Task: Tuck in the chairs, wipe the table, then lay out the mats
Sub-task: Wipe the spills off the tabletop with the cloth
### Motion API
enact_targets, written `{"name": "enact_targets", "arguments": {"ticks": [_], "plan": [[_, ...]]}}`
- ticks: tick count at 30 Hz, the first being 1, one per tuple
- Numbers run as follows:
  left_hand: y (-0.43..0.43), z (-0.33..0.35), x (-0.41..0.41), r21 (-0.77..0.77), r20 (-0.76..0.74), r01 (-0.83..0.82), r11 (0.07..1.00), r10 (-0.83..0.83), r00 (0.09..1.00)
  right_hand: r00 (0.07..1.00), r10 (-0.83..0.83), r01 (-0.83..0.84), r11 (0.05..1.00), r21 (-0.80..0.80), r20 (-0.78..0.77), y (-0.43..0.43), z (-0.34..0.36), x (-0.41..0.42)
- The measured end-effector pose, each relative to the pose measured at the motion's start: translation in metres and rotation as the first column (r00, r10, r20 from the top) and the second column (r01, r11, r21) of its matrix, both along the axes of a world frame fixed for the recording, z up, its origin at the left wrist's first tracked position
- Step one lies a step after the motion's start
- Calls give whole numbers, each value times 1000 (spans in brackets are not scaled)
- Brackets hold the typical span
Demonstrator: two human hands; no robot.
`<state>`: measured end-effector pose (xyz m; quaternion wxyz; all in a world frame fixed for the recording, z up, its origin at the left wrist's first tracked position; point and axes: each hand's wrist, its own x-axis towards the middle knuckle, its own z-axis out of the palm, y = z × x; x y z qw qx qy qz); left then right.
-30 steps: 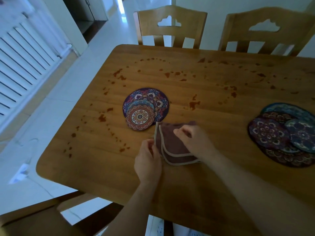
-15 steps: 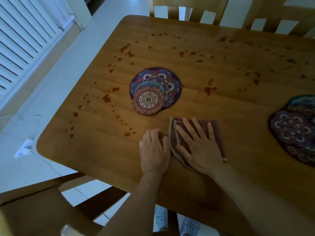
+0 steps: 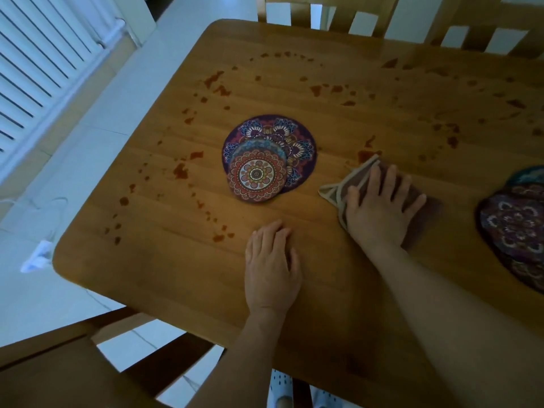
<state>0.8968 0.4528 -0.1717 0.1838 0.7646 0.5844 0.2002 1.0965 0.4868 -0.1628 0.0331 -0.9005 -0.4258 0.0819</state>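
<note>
Pressing the folded cloth (image 3: 426, 210) onto the table (image 3: 176, 231) with the right hand (image 3: 379, 210), fingers spread, just right of 2 stacked mats (image 3: 265, 160); resting the left hand (image 3: 270, 266) flat, empty, near the edge

One head-worn wide-angle view looks steeply down, close over the near edge of the table (image 3: 294, 89)
</note>
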Motion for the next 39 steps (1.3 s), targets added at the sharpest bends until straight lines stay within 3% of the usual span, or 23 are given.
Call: {"name": "enact_targets", "arguments": {"ticks": [5, 10, 16, 21, 25, 28, 33, 37, 39], "plan": [[2, 9, 0, -21, 88, -8, 1000, 10, 996, 984, 177, -177, 984, 18, -8, 21, -2, -47], [3, 12, -4, -23, 146, -11, 1000, 15, 989, 912, 410, -410, 911, 45, 21, -42, -6, -77], [2, 8, -4, -14, 45, 7, 1000, -7, 999, 801, 598, -599, 801, 11, 35, -133, -12, -22], [1, 5, -2, 21, -7, 11, 1000, -11, 1000, 895, 442, -438, 896, -80, 50, -154, -2, 40], [1, 3, -1, 41, 5, 7, 999, -7, 1000, 995, 98, -98, 995, -22, 1, -133, 0, 39], [0, 1, -3, 51, 9, 9, 999, -10, 1000, 995, -67, 67, 998, 7, -68, -104, 1, 5], [-2, 3, -5, 47, 21, 29, 998, -30, 999, 969, 248, -248, 969, 1, 1, -127, -1, -59], [-2, 3, -6, 14, 16, 37, 999, -37, 999, 805, 594, -592, 804, -53, 14, -181, -3, -31], [-1, 3, -5, 4, 10, 35, 999, -35, 999, 738, 674, -670, 737, -87, 34, -199, -2, -4]]}}
